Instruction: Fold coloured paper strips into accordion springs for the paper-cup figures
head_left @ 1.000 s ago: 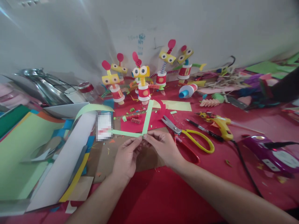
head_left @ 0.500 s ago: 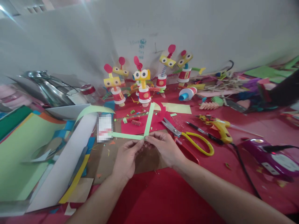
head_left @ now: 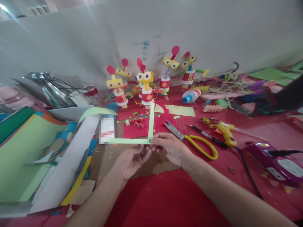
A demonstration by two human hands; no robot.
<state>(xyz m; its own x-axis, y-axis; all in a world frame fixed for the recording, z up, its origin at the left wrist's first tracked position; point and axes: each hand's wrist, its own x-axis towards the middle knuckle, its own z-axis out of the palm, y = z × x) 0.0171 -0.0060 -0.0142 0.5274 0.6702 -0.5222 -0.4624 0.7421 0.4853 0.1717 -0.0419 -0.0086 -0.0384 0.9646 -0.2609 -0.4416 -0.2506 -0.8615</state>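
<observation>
On the left side of the table (head_left: 142, 201), we see a big light green sheet (head_left: 21, 157) and a long white paper roll (head_left: 68, 160), with a shiny silver jug (head_left: 49, 91) behind them near the back edge. A jar with a red lid (head_left: 91, 94) is beside the jug. Next comes a white thing (head_left: 107, 129), too blurry for us to read, by the left end of our pale green paper strips (head_left: 129, 141). The strips make a corner over the brown board (head_left: 113, 164), in the middle of the table. Our left hand (head_left: 132, 160) has its fingers loosely curled just under that corner, and we cannot tell if it pinches anything. Our hands hide some of the board. Funny paper figures (head_left: 147, 94) with big round eyes stand behind, near the wall, and one lies tipped over. Our right hand (head_left: 171, 148) pinches the strips at the corner. Close by are the scissors (head_left: 201, 145) with yellow handles, so they sit in the way on that side. Then we see a black pen (head_left: 205, 134), a yellow glue gun (head_left: 226, 132) and a shiny purple box (head_left: 274, 160) near the right edge. Paper scraps (head_left: 229, 83) are heaped toward the back right corner.
</observation>
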